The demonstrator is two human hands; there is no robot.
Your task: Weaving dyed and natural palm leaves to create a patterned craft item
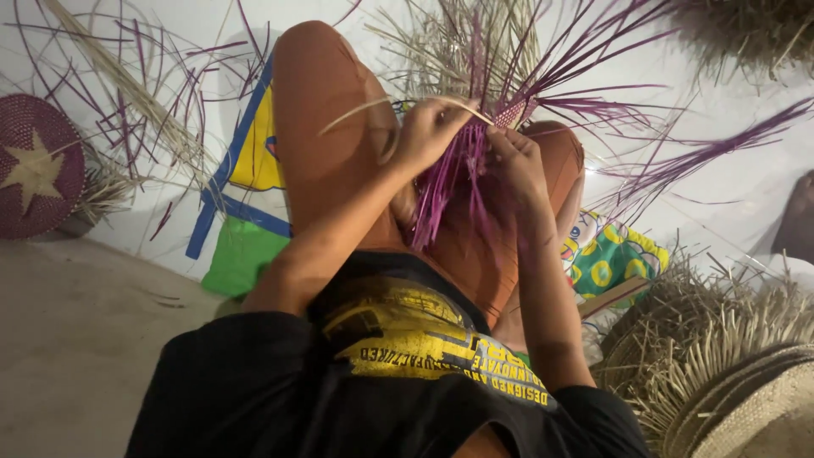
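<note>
Pale floor (76,339) spreads under a seated person, whose raised orange-clad knees (326,127) serve as landmark; against them rests the purple woven piece (458,187), loose strands fanning beyond; a weaving step seems underway, and the next tuck likely needs one strand threaded cleanly; left hand (424,134) pinches a pale straw strip (381,106), right hand (515,161) pressed closed on purple strands; straw baskets (721,356) right of the knees, a star-patterned round mat (34,165) far left; stray strands crowd the work.

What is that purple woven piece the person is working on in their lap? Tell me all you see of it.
The purple woven piece looks like dyed straw or palm strips. A small plaited patch shows near the top, with loose strands fanning upward and others hanging down over the orange-clad knees. The left hand pinches a pale strip against it; the right hand grips its strands beside it.
</note>
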